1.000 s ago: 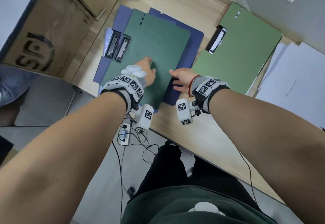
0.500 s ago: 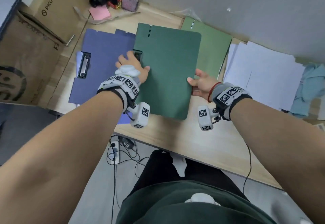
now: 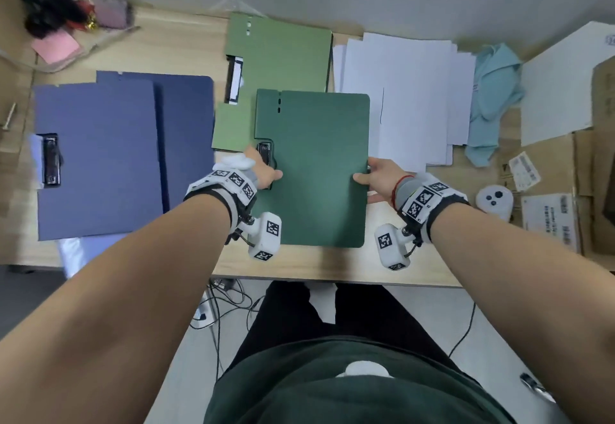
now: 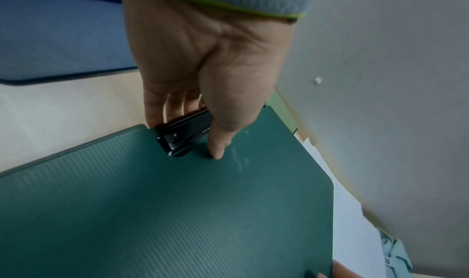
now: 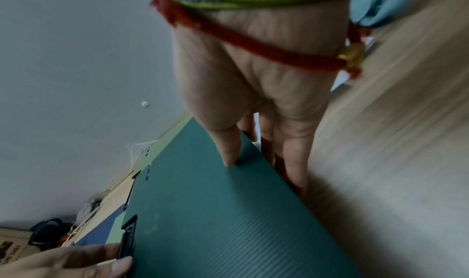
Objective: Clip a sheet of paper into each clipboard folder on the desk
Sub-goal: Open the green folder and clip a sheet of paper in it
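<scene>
A closed dark green clipboard folder [image 3: 312, 164] lies in front of me on the desk. My left hand [image 3: 264, 170] grips its left edge at the black clip [image 4: 185, 136], thumb on the cover and fingers under. My right hand [image 3: 376, 177] pinches its right edge [image 5: 256, 152], thumb on top, fingers beneath. A light green folder [image 3: 283, 54] with a white sheet in its clip lies behind it. Two blue folders [image 3: 100, 157] overlap at the left, the nearer one with a black clip [image 3: 50, 160]. Loose white paper [image 3: 406, 97] is stacked at the right.
A light blue cloth [image 3: 492, 97] lies right of the paper. Cardboard with labels [image 3: 549, 190] and a white controller [image 3: 494, 200] sit at the far right. Pink notes [image 3: 55, 45] and dark items [image 3: 43, 7] are at the back left. The wall runs behind the desk.
Both hands have carried the dark green folder rightward, off the blue folders, to the desk in front of me beside the paper stack. The view has swung to the right.
</scene>
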Demonstrator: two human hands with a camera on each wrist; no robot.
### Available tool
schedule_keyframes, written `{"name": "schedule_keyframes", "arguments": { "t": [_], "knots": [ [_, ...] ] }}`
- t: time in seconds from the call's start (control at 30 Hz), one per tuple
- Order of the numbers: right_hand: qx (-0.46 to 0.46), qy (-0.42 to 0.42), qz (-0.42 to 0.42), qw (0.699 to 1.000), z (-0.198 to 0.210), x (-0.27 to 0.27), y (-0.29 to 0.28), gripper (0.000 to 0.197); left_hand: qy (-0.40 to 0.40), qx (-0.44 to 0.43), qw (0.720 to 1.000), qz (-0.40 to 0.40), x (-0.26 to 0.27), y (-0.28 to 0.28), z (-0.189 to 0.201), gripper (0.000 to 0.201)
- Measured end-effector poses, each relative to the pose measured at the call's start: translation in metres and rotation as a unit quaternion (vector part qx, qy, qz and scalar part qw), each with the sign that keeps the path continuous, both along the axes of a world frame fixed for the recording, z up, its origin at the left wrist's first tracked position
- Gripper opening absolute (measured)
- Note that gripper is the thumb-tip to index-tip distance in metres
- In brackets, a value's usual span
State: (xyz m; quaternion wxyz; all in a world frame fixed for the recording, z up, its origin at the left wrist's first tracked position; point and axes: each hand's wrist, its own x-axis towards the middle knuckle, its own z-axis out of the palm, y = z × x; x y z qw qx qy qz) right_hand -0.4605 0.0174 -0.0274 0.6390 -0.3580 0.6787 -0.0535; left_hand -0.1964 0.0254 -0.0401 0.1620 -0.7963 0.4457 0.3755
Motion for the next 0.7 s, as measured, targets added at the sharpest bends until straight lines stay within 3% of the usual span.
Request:
{"name": "schedule_keyframes", "arguments": {
  "t": [0.2, 0.3, 0.37, 0.43, 0.57, 0.7],
  "knots": [
    [0.015, 0.002, 0.020, 1.000, -0.009, -0.022, 0.005, 0.031, -0.021, 0.045, 0.997, -0.055, -0.024, 0.002, 0.006, 0.063],
    [-0.007, 0.013, 0.012, 1.000, -0.001, -0.025, -0.004, 0.041, -0.012, 0.039, 0.999, -0.034, -0.025, -0.006, 0.005, 0.073],
    [-0.024, 0.017, -0.001, 1.000, 0.010, -0.019, -0.016, 0.061, 0.039, -0.006, 0.999, -0.015, -0.024, -0.011, 0.004, 0.088],
    [-0.030, -0.022, -0.015, 0.999, 0.026, -0.007, -0.028, 0.072, 0.113, -0.083, 0.989, 0.042, -0.028, -0.018, 0.022, 0.082],
    [-0.051, -0.130, -0.001, 0.990, 0.064, 0.034, -0.044, 0.067, 0.206, -0.210, 0.950, 0.102, -0.036, -0.036, 0.073, 0.073],
    [-0.063, -0.187, 0.071, 0.978, 0.087, 0.085, -0.052, 0.055, 0.215, -0.255, 0.934, 0.126, -0.032, -0.041, 0.115, 0.067]
  ]
}}
